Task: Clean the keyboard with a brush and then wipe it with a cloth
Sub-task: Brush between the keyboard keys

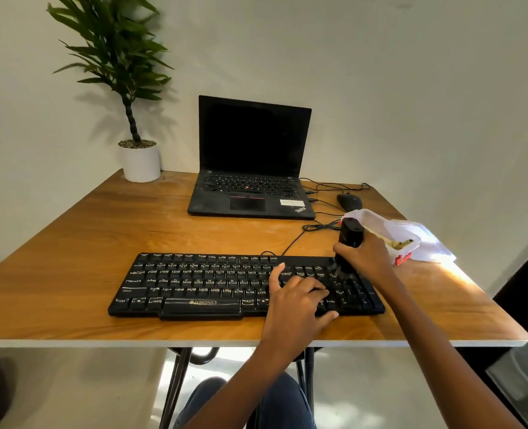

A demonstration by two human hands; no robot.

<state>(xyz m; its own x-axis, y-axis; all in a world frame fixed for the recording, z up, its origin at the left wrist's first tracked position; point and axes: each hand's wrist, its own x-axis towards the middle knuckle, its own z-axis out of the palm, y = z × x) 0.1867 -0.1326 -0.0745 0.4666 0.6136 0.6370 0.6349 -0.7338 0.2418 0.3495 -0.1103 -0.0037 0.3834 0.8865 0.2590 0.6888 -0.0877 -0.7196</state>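
Wood-grain surface (pixel 101 230) bears a black keyboard (pixel 194 286). Left hand (pixel 296 301) lies spread on its keys; right hand (pixel 366 257) grips a boxy black brush (pixel 350 235)

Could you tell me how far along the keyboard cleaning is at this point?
Done: nothing looks finished, and the picture does not show how many keys are already brushed. In hand: brushing, as the right hand grips the black brush upright with its lower end on the right end of the keyboard, while the left hand rests on the keys. Left: the wipe; neither hand holds anything to wipe with.
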